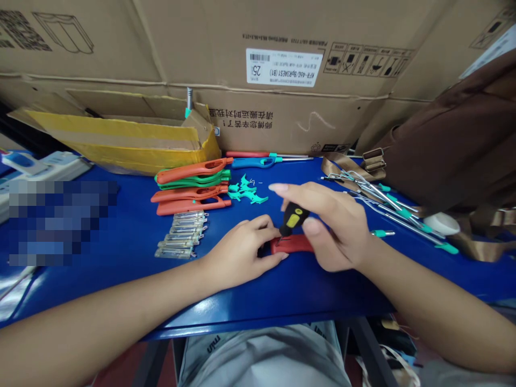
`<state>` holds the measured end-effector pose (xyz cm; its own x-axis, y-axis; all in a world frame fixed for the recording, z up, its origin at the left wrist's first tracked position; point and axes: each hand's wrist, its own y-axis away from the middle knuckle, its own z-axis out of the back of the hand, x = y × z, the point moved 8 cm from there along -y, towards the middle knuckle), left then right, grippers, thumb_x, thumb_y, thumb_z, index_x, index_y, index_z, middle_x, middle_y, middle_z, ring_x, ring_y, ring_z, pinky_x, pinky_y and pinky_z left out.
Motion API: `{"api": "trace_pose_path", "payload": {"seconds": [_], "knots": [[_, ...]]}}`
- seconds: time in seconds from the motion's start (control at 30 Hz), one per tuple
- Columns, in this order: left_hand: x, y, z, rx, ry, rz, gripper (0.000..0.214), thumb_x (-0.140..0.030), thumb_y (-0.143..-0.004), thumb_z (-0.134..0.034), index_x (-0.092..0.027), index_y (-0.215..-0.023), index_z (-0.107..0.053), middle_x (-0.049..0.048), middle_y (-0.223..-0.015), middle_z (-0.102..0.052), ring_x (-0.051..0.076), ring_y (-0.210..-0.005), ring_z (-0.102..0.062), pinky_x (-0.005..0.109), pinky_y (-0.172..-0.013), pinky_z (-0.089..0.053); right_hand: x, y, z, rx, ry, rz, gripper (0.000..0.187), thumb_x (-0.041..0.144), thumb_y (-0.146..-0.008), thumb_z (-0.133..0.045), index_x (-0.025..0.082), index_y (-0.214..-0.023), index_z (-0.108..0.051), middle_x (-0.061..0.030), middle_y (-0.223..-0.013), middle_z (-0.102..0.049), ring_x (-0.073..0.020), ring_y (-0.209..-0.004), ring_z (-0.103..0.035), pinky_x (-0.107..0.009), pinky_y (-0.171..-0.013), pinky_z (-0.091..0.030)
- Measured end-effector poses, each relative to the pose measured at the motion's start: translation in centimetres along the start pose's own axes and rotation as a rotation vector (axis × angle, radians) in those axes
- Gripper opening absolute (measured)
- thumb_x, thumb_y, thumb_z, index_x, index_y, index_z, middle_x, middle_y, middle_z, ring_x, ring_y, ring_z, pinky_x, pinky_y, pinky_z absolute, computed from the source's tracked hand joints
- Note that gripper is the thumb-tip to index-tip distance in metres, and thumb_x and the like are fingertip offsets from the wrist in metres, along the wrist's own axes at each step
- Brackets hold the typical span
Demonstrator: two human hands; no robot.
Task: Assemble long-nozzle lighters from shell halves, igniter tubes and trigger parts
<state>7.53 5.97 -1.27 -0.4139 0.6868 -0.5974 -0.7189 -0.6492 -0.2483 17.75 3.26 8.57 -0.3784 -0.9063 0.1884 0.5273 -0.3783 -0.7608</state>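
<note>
On my feed the red plastic casing (292,244) lies flat on the blue table (258,301), near the table's edge and just between the two hands. My left hand (242,252) sits on the casing's left end, fingers curled over it and pinning it down. My right hand (334,226) comes in from the right, pinched around the black-and-yellow handle of a small screwdriver (294,217), with the tip pressed to the casing close to the left fingertips. So the hands are close together but not touching, working on one piece.

Just left and farther off, a row of metal parts in clear sleeves (179,236) lies beside a stack of orange and green lighter casings (193,185). Teal plastic bits (245,191) are scattered right of that stack. At the far edge lies a blue lighter (262,162). To the right, metal rods with teal tips (395,209) fan out near a tan strap (342,166) and a brown bag (455,140). A yellow-lined box (121,140) leans against a large cardboard carton (282,54) at the far side, and a power strip (44,166) sits far left.
</note>
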Motion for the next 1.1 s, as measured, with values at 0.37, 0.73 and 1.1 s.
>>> {"api": "trace_pose_path", "payload": {"seconds": [0.37,0.73,1.1], "knots": [[0.0,0.1,0.1,-0.022,-0.012,-0.013,0.017,-0.033,-0.093,-0.066,-0.019,-0.103,-0.069,0.0046,-0.096,-0.062,0.019,-0.087,-0.062,0.033,-0.079,-0.054,0.3,-0.2,0.3,-0.060,0.001,0.041,0.032,0.025,-0.099,-0.054,0.018,-0.130,-0.057,-0.0093,-0.107,-0.074,-0.0222,-0.098,-0.072,-0.035,-0.079,-0.060],[0.0,0.1,0.0,-0.002,0.012,-0.005,0.018,-0.032,-0.093,-0.066,-0.018,-0.105,-0.069,0.0061,-0.101,-0.062,0.020,-0.091,-0.062,0.035,-0.082,-0.054,0.6,-0.4,0.6,-0.030,-0.006,0.053,0.033,0.028,-0.102,-0.050,0.017,-0.131,-0.058,-0.0086,-0.103,-0.074,-0.0204,-0.098,-0.071,-0.034,-0.081,-0.060],[0.3,0.1,-0.2,-0.016,-0.005,0.014,0.020,-0.032,-0.093,-0.066,-0.019,-0.107,-0.069,0.0066,-0.103,-0.063,0.022,-0.093,-0.064,0.038,-0.085,-0.055,0.8,-0.3,0.6,-0.086,0.047,0.038,0.025,0.028,-0.095,-0.066,0.019,-0.118,-0.065,-0.0026,-0.083,-0.072,-0.0159,-0.073,-0.067,-0.027,-0.064,-0.055]]}}
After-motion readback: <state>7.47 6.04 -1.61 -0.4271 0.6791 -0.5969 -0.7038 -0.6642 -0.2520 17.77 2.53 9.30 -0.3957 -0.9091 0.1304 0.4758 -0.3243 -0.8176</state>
